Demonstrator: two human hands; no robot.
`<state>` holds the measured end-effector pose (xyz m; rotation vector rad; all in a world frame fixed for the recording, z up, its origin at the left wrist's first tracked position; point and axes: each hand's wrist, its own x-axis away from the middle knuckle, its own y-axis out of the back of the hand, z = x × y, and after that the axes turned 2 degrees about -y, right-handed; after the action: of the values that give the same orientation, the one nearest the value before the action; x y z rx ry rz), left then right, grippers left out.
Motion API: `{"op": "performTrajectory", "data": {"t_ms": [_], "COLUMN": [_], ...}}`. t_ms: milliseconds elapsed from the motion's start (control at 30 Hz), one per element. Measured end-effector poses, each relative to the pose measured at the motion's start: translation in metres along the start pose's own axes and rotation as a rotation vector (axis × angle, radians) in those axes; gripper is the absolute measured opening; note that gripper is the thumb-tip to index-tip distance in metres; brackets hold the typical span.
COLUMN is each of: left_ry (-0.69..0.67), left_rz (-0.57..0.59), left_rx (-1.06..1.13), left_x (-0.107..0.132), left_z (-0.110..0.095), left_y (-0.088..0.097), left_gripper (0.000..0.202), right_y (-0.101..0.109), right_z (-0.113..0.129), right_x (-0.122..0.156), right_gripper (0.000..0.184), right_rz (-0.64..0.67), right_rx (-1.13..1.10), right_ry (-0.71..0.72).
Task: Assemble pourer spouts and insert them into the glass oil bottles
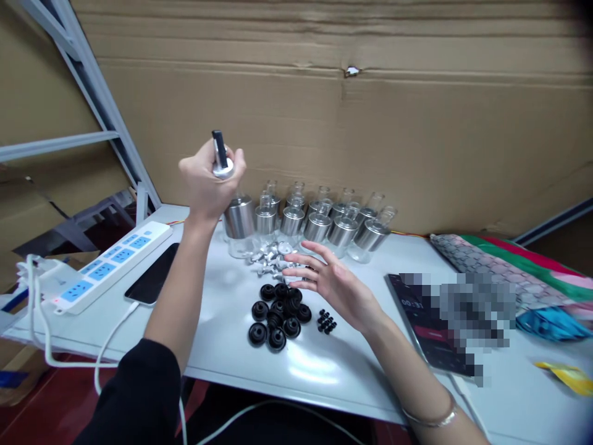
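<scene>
Under inspection: a clear glass bottle with a brushed-metal sleeve (239, 219), near the far edge of the white surface (222, 355), left of centre. Whether its base touches the surface cannot be told. The left hand (206, 179) is clenched around its top; a silver cap with a black lever (222, 162) protrudes above the fist. The right hand (340, 287) is released, fingers spread, partly obscuring a pile of silver metal pieces (266, 259).

Just right of the bottle, two rows of similar sleeved glass bottles (317, 228) line the far edge, before a brown cardboard panel (393, 136). Toward the near edge lie a cluster of black ridged round parts (277, 316) and some tiny black parts (327, 322).

Left edge: a white power strip with blue sockets (115, 266) and a black phone (152, 275) on a white cable (111, 334); the left forearm covers part of the phone. Toward the right edge: a dark-screened device (433, 337), partly pixelated, patterned fabric (504, 259), a blue bundle (553, 322) and a yellow item (567, 376).
</scene>
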<state>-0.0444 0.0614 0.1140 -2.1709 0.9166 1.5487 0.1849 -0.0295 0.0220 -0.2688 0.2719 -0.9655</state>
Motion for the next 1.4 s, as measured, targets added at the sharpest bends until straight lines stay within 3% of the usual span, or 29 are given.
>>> {"op": "performTrajectory", "data": {"t_ms": [100, 233, 367, 900, 1033, 1167, 1400], "left_ry": [-0.016, 0.068, 0.123, 0.144, 0.263, 0.473, 0.531], "left_rz": [0.002, -0.003, -0.001, 0.072, 0.006, 0.072, 0.099], "left_rx": [-0.136, -0.238, -0.266, -0.294, -0.071, 0.246, 0.336], "left_x": [0.0, 0.004, 0.013, 0.048, 0.048, 0.05, 0.064], "left_z": [0.028, 0.064, 0.084, 0.094, 0.091, 0.09, 0.091], "left_y": [0.003, 0.003, -0.002, -0.037, -0.051, -0.063, -0.076], "left_gripper": [0.023, 0.021, 0.019, 0.018, 0.014, 0.019, 0.018], "right_y": [-0.001, 0.0, 0.0, 0.001, 0.0, 0.001, 0.001], "right_z": [0.001, 0.001, 0.001, 0.002, 0.002, 0.0, -0.002], "right_x": [0.0, 0.0, 0.0, 0.0, 0.0, -0.001, 0.0], "right_gripper": [0.056, 0.057, 0.06, 0.057, 0.054, 0.054, 0.052], "right_rz": [0.009, -0.004, -0.004, 0.01, 0.022, 0.036, 0.035], "right_rx": [0.013, 0.031, 0.058, 0.065, 0.056, 0.057, 0.068], "right_ry": [0.006, 0.01, 0.001, 0.017, 0.022, 0.017, 0.018]}}
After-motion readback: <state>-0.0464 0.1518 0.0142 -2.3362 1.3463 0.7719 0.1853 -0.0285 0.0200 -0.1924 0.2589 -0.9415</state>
